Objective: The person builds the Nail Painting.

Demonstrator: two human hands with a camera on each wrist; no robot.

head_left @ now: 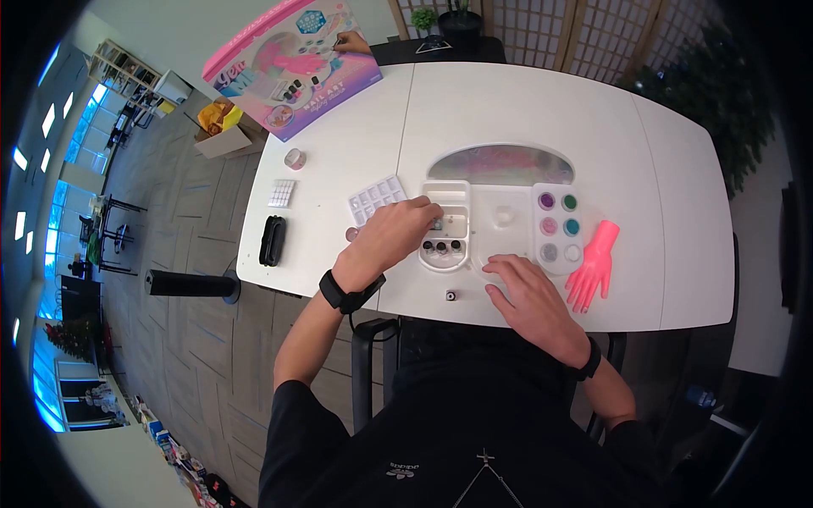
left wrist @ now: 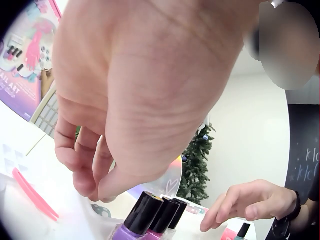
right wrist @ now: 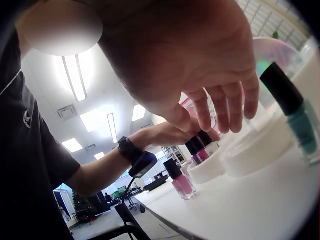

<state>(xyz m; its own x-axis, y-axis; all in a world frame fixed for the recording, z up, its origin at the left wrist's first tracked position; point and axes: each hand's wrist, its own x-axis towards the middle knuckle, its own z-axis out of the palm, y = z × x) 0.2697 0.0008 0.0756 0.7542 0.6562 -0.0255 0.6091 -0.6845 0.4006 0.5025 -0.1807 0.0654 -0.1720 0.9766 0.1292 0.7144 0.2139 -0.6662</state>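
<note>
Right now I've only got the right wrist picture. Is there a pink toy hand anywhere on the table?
Observer: Yes, the pink toy hand lies beside the panel of round pots, its fingers pointing towards the person.

Operator: Ooh, pots! What colours are the two at the top, furthest from the person?

Observer: Those are a purple pot and a green pot.

Operator: And the bottles past my fingers, by the other hand, how many are really in a row there?

Observer: Three black-capped bottles; the left wrist view shows them all clearly.
</note>
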